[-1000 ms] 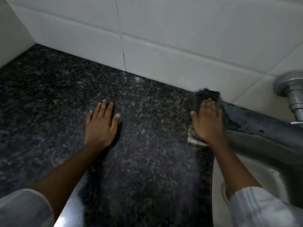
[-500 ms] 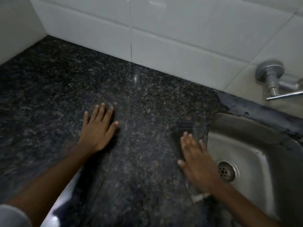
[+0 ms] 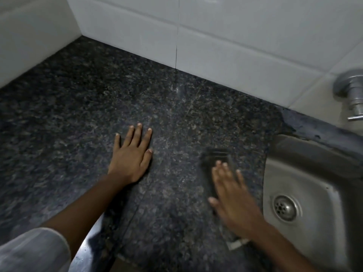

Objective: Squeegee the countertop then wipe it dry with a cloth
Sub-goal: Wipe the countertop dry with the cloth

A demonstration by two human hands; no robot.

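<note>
The countertop (image 3: 78,114) is dark speckled granite and fills most of the head view. My left hand (image 3: 130,156) lies flat on it near the middle, fingers apart, holding nothing. My right hand (image 3: 233,201) presses flat on a dark cloth (image 3: 214,158) on the granite, just left of the sink. The cloth sticks out beyond my fingertips, and a pale corner of it shows below my wrist. The right hand and cloth are blurred. No squeegee is in view.
A steel sink (image 3: 314,183) with a round drain (image 3: 284,208) is sunk into the counter at the right. A metal tap (image 3: 351,93) juts from the white tiled wall (image 3: 235,36) above it. Tiled walls close the counter at the back and left.
My right hand has dragged the cloth from the back wall toward me along the sink's left edge. My left hand has stayed flat in place.
</note>
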